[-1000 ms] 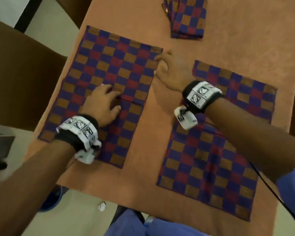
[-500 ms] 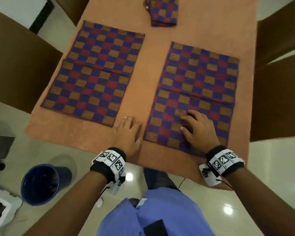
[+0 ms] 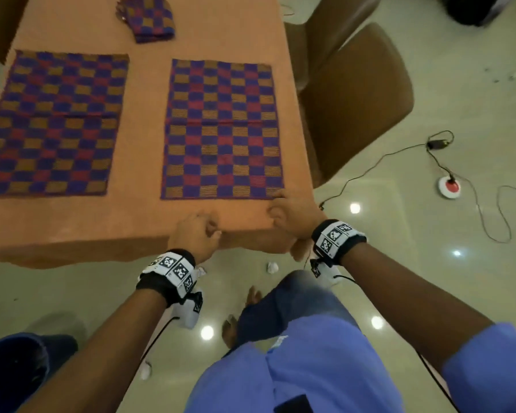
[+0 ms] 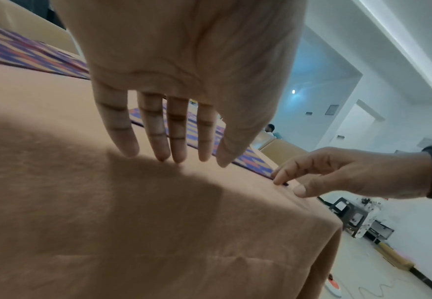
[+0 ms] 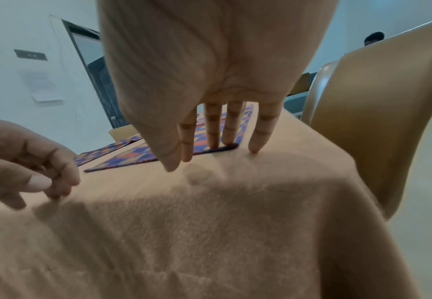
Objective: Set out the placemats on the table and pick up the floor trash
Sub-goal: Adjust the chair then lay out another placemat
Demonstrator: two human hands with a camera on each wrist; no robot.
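Both hands rest released: left hand (image 3: 195, 234) fingertips on the tablecloth (image 3: 108, 225) near the table edge, right hand (image 3: 292, 213) fingertips touching the near corner of the placemat (image 3: 221, 129)

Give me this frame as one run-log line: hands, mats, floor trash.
left hand: open, fingertips on tablecloth | right hand: open, fingertips at right placemat near corner | left placemat: flat | floor trash: not picked up
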